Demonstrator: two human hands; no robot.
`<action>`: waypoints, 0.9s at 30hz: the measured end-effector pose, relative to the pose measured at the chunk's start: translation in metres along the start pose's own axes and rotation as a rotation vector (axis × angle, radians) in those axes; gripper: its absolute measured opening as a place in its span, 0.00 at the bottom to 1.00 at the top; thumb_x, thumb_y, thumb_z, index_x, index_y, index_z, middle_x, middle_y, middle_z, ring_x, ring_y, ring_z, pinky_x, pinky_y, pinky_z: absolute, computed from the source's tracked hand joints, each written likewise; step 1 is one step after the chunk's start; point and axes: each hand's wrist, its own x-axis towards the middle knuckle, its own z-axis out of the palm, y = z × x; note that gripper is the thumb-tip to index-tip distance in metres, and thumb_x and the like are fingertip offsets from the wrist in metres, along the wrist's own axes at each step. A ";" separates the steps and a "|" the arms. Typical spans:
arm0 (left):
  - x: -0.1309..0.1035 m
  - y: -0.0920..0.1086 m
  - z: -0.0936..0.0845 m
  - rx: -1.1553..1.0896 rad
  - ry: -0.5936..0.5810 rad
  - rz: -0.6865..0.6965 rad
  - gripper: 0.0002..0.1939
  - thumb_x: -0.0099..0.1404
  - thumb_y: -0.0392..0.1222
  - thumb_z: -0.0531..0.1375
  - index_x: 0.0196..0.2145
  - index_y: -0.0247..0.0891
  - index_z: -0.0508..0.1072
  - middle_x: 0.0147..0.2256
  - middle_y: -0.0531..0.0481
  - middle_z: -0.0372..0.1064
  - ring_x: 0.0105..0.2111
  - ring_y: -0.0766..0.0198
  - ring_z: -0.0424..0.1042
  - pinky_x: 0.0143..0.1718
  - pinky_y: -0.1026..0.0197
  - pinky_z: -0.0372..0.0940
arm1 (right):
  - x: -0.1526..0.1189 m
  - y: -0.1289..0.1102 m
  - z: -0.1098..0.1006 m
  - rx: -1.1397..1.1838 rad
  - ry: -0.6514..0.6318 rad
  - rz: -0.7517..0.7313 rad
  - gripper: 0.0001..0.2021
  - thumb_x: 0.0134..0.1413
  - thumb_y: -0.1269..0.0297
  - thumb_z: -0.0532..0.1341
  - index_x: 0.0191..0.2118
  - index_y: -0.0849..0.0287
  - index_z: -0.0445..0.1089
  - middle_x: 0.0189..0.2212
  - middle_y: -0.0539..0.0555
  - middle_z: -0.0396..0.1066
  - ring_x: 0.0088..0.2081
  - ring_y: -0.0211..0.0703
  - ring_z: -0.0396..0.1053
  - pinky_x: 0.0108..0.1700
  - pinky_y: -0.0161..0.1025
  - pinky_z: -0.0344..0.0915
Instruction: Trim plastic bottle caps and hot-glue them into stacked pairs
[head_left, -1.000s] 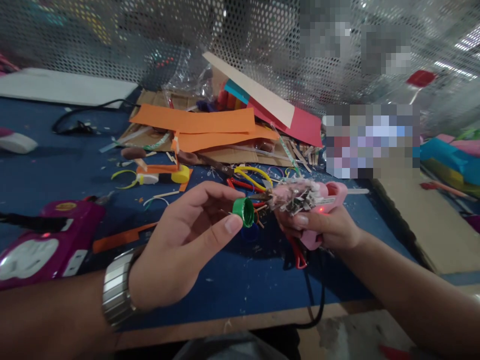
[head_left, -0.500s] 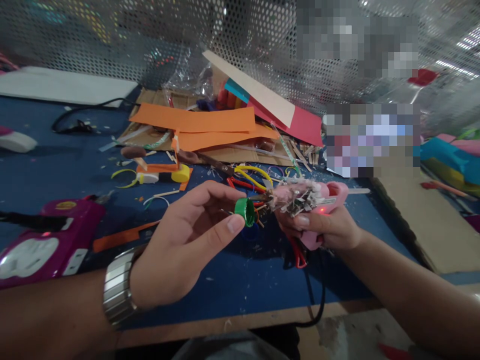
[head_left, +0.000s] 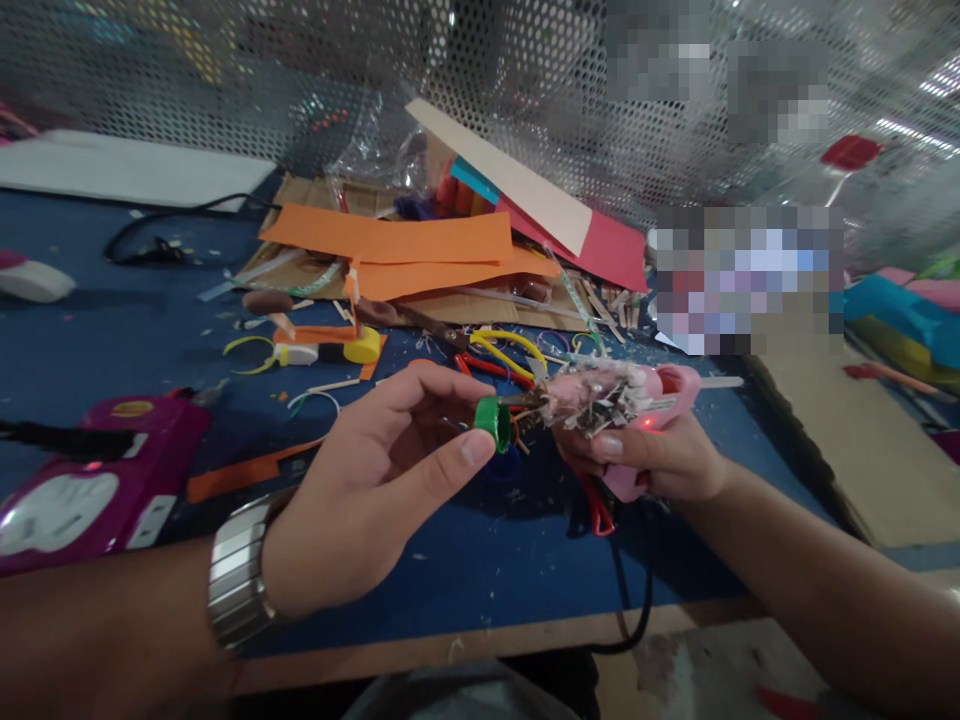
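Observation:
A green bottle cap is pinched between the thumb and fingers of my left hand, its hollow side turned to the right. My right hand grips a pink hot glue gun, whose front is caked with shreds and old glue. The gun's nozzle points left and reaches the cap's opening; whether it touches cannot be made out. A white glue stick pokes out of the gun's rear, and a small red light glows on its side. Behind the hands lie scissors with yellow handles.
Orange paper strips and coloured sheets lie on cardboard at the back. To the left is a purple power strip with a plug in it. A small craft with a yellow cap stands behind my left hand. A black cord hangs over the front edge.
The cap and my left hand have shifted very slightly to the right. My right hand keeps the glue gun in nearly the same place.

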 end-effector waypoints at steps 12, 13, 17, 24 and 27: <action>0.000 -0.002 -0.002 -0.006 -0.002 -0.016 0.11 0.73 0.48 0.76 0.49 0.44 0.84 0.42 0.48 0.82 0.41 0.63 0.79 0.42 0.66 0.76 | -0.001 -0.003 0.001 0.018 -0.037 -0.006 0.14 0.60 0.58 0.80 0.50 0.53 0.88 0.26 0.48 0.68 0.26 0.37 0.63 0.38 0.35 0.77; 0.000 -0.002 -0.002 -0.006 -0.004 -0.017 0.11 0.73 0.48 0.76 0.49 0.44 0.84 0.42 0.48 0.81 0.41 0.63 0.79 0.41 0.66 0.76 | -0.001 -0.003 0.001 0.014 -0.032 -0.001 0.14 0.59 0.57 0.80 0.49 0.53 0.88 0.26 0.48 0.68 0.26 0.37 0.63 0.39 0.36 0.77; 0.001 -0.001 -0.001 0.002 -0.004 -0.019 0.12 0.73 0.48 0.75 0.49 0.43 0.84 0.41 0.48 0.81 0.41 0.62 0.79 0.41 0.66 0.76 | -0.003 -0.004 0.001 -0.006 -0.034 0.015 0.14 0.59 0.56 0.80 0.48 0.53 0.89 0.25 0.47 0.68 0.25 0.38 0.62 0.44 0.40 0.79; 0.001 -0.001 0.000 -0.046 0.006 -0.020 0.10 0.72 0.47 0.76 0.48 0.45 0.84 0.42 0.49 0.84 0.41 0.65 0.80 0.43 0.68 0.77 | -0.002 -0.007 0.002 -0.016 -0.073 -0.006 0.15 0.62 0.56 0.79 0.51 0.52 0.89 0.24 0.47 0.70 0.28 0.42 0.71 0.52 0.45 0.78; 0.001 0.000 0.000 -0.055 0.006 -0.024 0.10 0.72 0.46 0.77 0.48 0.45 0.84 0.43 0.49 0.84 0.41 0.65 0.81 0.43 0.69 0.78 | -0.003 -0.009 0.002 -0.026 -0.066 0.009 0.15 0.61 0.54 0.80 0.51 0.52 0.89 0.25 0.48 0.72 0.25 0.39 0.66 0.43 0.41 0.78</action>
